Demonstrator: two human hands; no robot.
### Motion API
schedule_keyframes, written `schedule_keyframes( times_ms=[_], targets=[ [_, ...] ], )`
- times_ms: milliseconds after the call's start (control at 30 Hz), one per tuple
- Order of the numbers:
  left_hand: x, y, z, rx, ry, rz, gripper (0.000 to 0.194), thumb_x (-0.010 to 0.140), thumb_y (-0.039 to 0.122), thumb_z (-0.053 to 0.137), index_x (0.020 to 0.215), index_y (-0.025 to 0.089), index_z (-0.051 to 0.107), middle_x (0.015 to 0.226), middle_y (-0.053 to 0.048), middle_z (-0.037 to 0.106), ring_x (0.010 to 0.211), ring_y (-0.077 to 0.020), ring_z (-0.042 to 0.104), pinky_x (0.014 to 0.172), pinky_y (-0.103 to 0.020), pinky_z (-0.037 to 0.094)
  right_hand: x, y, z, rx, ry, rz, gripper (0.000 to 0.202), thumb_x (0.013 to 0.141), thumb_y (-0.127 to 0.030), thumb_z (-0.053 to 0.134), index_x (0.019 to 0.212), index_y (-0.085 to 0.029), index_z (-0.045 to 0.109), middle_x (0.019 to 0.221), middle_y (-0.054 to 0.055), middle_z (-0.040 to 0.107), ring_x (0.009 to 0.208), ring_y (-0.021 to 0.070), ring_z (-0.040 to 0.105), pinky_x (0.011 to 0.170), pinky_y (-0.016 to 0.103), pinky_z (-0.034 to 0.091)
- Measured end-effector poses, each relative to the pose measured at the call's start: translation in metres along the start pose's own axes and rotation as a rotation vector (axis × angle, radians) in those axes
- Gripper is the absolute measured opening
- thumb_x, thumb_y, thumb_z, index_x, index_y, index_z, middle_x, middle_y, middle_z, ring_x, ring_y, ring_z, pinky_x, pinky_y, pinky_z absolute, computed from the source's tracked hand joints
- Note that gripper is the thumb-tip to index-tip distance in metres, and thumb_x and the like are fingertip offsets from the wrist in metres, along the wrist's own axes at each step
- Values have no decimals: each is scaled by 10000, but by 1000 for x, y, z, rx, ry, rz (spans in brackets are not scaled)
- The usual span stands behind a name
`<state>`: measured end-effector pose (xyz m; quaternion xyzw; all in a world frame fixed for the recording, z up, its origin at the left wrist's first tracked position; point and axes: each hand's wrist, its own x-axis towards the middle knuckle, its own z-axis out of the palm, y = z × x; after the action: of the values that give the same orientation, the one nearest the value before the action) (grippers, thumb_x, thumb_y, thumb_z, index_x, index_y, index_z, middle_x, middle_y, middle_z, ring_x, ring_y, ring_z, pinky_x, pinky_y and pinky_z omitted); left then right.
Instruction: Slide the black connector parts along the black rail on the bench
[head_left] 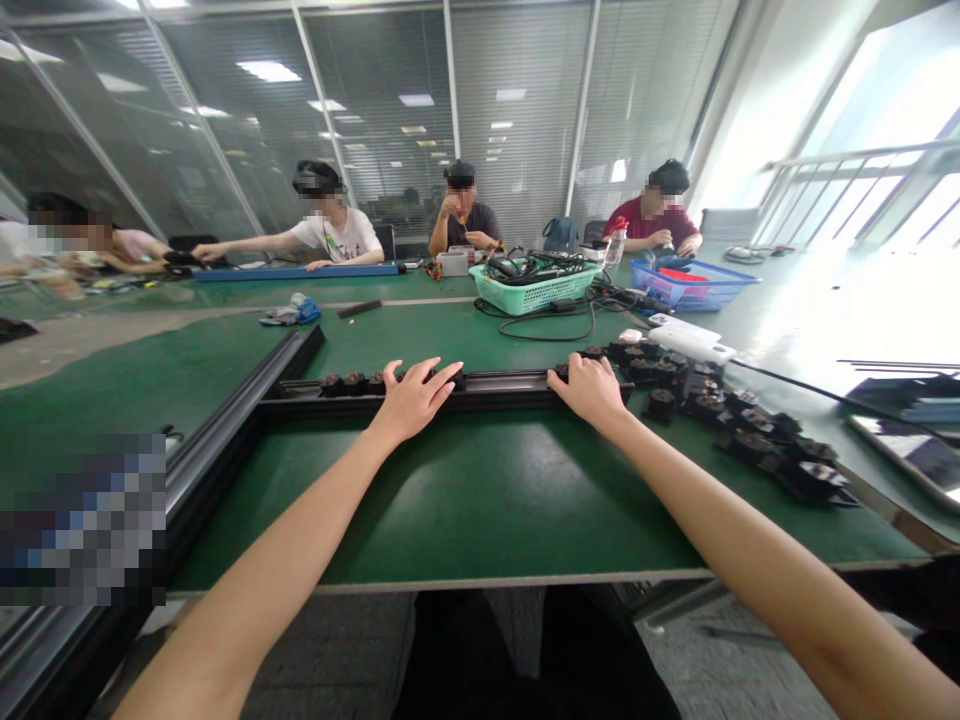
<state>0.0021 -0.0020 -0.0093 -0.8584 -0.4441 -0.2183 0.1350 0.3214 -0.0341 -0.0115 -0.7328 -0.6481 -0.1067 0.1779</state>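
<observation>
A long black rail (502,398) with a grey channel lies crosswise on the green table in front of me. Several small black modules (354,384) with round tops sit in a row along its left half. Over this row my left hand (415,398) is spread, its fingers apart and the fingertips on or just above the modules. My right hand (594,388) is bent over the rail's right end, thumb toward the left. Its fingers are curled down on the rail, and they hide whether a module is beneath them.
Loose black modules (757,425) are heaped at the right near a white device (694,338). Another long rail (217,440) runs diagonally at the left. A green basket (529,292) of cables and a blue basket (690,292) stand farther back. Several people sit across the table.
</observation>
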Motion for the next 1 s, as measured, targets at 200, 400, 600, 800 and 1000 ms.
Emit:
schedule_keyframes(
  times_ms=[200, 400, 600, 800, 1000],
  targets=[
    [0, 0, -1, -7, -7, -3, 494, 1090, 459, 277, 1519, 368, 506, 1514, -137, 552, 1371, -293, 534, 1186, -607, 146, -1, -2, -3, 11, -21, 3, 429, 1020, -431, 428, 1102, -67, 639, 1116, 245, 727, 1131, 301, 664, 1131, 415, 330],
    [0, -1, 0, 6, -2, 4, 498, 1094, 466, 262, 1516, 362, 507, 1507, -138, 558, 1365, -281, 538, 1186, -599, 141, -1, -3, -8, 14, -57, 22, 410, 1019, -423, 433, 1092, -92, 662, 1147, 233, 721, 1152, 310, 648, 1068, 389, 394],
    [0, -1, 1, 1, 0, 0, 496, 1091, 469, 268, 1518, 373, 502, 1514, -130, 553, 1363, -285, 539, 1186, -594, 141, 1, -2, -8, 10, -67, 28, 409, 1016, -425, 428, 1091, -100, 666, 1147, 222, 725, 1136, 314, 658, 1055, 390, 406],
    [0, -1, 2, 4, 10, 8, 499, 1093, 470, 261, 1520, 373, 501, 1508, -133, 559, 1369, -275, 534, 1185, -591, 141, 2, -1, -3, 9, -53, 16, 417, 1014, -406, 417, 1100, -73, 653, 1152, 234, 724, 1163, 317, 655, 1134, 419, 340],
    [0, -1, 2, 1, 9, 6, 498, 1091, 468, 270, 1519, 369, 505, 1506, -137, 558, 1363, -281, 539, 1184, -601, 142, 4, 2, -1, 7, -60, 11, 420, 1010, -393, 403, 1104, -69, 653, 1145, 236, 729, 1157, 314, 663, 1159, 431, 311]
  ],
)
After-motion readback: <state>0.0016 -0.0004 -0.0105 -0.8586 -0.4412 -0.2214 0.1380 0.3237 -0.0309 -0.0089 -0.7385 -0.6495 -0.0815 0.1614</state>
